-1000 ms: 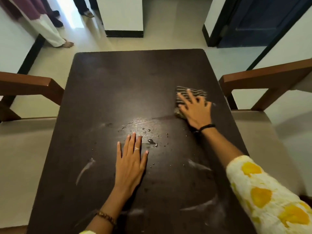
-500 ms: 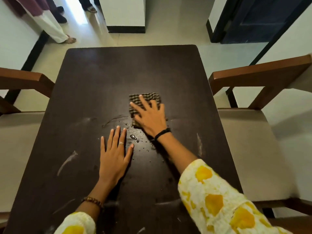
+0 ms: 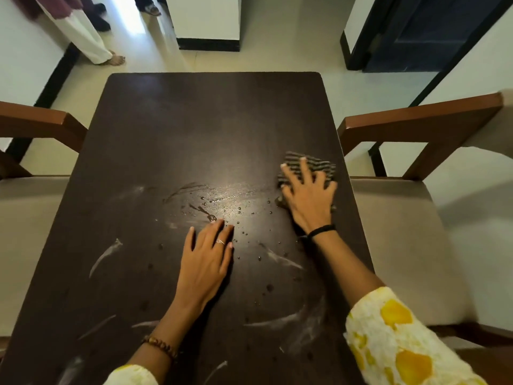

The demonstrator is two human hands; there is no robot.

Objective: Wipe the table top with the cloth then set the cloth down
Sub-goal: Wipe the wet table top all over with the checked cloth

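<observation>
Head view: right hand (image 3: 308, 198) presses spread fingers (image 3: 304, 169) flat on the cloth (image 3: 319, 163) near the bench (image 3: 211, 120) right edge; left hand (image 3: 205, 262) lies open; droplets (image 3: 241, 215) and smears remain, wiping unfinished

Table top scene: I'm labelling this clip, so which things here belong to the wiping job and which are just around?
In the job:
- striped cloth under right hand
- table top with water droplets
- left hand, flat on the table

Just around:
- chair on each side
- dark door
- a person's feet
</observation>
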